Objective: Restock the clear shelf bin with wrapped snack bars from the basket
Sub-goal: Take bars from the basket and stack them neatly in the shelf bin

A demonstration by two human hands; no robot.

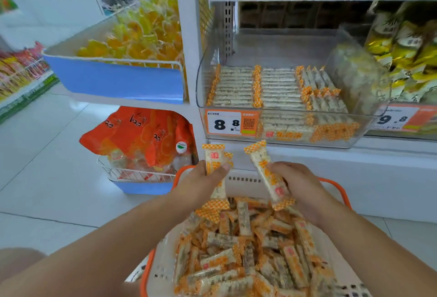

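Two crinkly wrapped bars held above the basket

Left hand point(203, 182) grips one long bar point(215, 166) upright; right hand point(294, 182) grips another bar point(267, 171), leaning left, below the clear bin point(369, 128).

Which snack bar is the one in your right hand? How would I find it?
Start at the orange-rimmed basket full of bars under the clear shelf bin. Above it two hands each hold bars. The right hand grips a single snack bar, tilted with its top leaning left.
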